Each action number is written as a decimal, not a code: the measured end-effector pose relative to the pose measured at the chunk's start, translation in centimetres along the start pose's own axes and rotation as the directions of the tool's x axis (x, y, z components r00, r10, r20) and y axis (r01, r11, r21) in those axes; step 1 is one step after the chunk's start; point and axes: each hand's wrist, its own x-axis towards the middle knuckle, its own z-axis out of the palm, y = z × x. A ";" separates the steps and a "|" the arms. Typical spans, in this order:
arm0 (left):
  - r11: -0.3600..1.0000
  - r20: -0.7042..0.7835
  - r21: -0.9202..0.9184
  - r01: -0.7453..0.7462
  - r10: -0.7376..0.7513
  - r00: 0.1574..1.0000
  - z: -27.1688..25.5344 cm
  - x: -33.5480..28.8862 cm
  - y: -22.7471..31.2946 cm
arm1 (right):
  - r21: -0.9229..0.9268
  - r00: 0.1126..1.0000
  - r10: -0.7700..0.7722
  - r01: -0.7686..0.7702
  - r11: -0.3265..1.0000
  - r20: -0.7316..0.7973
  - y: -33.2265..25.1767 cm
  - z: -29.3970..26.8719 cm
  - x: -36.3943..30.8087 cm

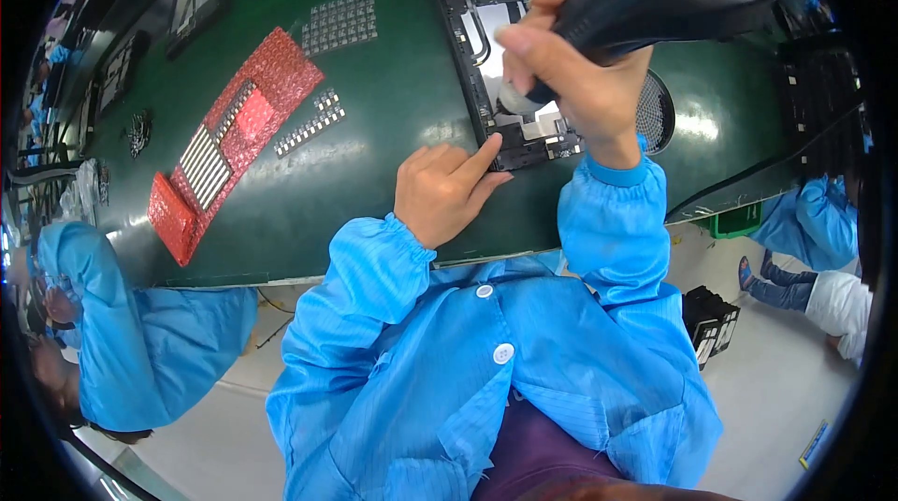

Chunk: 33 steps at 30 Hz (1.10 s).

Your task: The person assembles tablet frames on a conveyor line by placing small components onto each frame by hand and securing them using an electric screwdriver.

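A flat black electronic device, its casing open, lies on the green table in front of me, showing silver plates and small parts inside. My right hand is closed round a bulky black tool shaped like a heat gun. Its pale, rounded tip points down over the device's lower middle, and the hand and tool cover much of the device's right side. At the lower left corner, my left hand touches the frame with a stretched index finger. The left thumb is apart from that finger, near the lower edge; the other fingers are curled.
To the left lie red bubble wrap with metallic strips, a sheet of small parts and a short parts strip. A round mesh-covered thing sits right of the device. A black cable crosses the right side; a co-worker's blue sleeve is at left.
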 end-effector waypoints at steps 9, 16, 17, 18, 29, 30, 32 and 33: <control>1.000 -0.012 0.014 -0.002 0.002 1.000 0.2 -0.6 -0.2 | -0.083 0.992 0.053 -0.044 0.996 0.111 0.7 1.0 -0.3; 1.000 -0.017 0.011 0.007 -0.007 1.000 0.2 -0.4 -0.2 | -0.055 0.994 0.061 -0.057 0.997 0.086 1.0 1.1 -0.3; 1.000 -0.015 0.008 0.010 -0.010 1.000 0.2 -0.4 -0.2 | -0.087 0.990 0.054 -0.043 0.995 0.128 1.0 1.0 -0.3; 1.000 -0.016 0.009 0.011 -0.011 1.000 0.2 -0.4 -0.2 | -0.087 0.990 0.054 -0.043 0.995 0.129 1.0 1.0 -0.3; 0.862 -0.020 -0.412 0.294 -0.332 0.943 -0.9 1.0 -0.8 | 0.069 0.998 0.045 -0.047 0.996 0.036 0.5 1.4 -0.4; 0.854 -0.033 -0.434 0.286 -0.332 0.943 -0.7 1.1 -0.8 | 0.071 0.998 0.045 -0.048 0.996 0.038 0.6 1.4 -0.5; 0.859 -0.047 -0.440 0.262 -0.313 0.948 -0.3 1.3 -1.1 | 0.055 0.998 0.019 -0.022 0.998 0.054 0.7 1.3 -0.5; 0.863 -0.061 -0.446 0.238 -0.295 0.954 -0.2 1.3 -1.2 | 0.056 0.998 0.019 -0.022 0.998 0.054 0.7 1.3 -0.5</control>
